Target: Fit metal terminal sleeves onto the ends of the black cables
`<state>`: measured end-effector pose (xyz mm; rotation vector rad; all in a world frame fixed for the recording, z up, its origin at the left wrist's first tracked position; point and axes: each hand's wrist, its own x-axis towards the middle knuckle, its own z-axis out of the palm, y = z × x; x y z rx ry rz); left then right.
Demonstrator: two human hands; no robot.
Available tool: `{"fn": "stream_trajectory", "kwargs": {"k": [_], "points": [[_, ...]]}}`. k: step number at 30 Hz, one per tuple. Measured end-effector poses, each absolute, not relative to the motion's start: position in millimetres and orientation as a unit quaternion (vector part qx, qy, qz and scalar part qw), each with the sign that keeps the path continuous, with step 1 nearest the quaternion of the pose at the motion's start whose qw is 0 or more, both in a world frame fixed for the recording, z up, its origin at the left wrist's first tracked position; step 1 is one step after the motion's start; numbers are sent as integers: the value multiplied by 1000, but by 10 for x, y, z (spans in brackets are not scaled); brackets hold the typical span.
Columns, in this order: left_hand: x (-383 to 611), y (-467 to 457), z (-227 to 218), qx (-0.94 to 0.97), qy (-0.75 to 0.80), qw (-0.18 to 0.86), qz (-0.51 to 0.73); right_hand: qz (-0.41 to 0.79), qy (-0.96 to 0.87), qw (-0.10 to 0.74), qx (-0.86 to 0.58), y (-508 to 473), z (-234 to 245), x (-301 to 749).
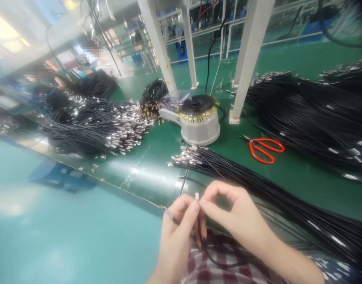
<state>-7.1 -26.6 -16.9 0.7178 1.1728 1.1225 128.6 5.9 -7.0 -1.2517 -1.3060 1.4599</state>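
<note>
Between thumb and fingers, my left hand (179, 223) pinches a black cable (199, 227) just below its small pale connector (197, 196), which points up. The cable hangs from there and loops over a checked cloth on my lap. A thin dark piece with a shiny, reddish end (163, 207) also sticks out from my left hand, to the left; its kind is unclear. My right hand (232, 207) is closed in a pinch right beside the connector, thumb and forefinger tips together. Anything between those tips is too small to make out.
A bundle of black cables (257, 181) lies behind my hands. Orange-handled scissors (266, 150) rest beyond it, near a round white tape dispenser (200, 122). Coiled cables (80, 122) lie left, more cables (311, 114) right. White posts (250, 55) stand on the green table. Co-workers sit far left.
</note>
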Motion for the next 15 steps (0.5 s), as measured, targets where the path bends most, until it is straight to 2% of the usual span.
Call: {"fn": "stream_trajectory", "kwargs": {"k": [7,15], "points": [[-89,-251,-147,317,507,634,490,638,-497,407,-425,72,-122,1335],[-167,-235,-153,287,529,650,464,648,-471,416,-432,50,-163,1344]]}}
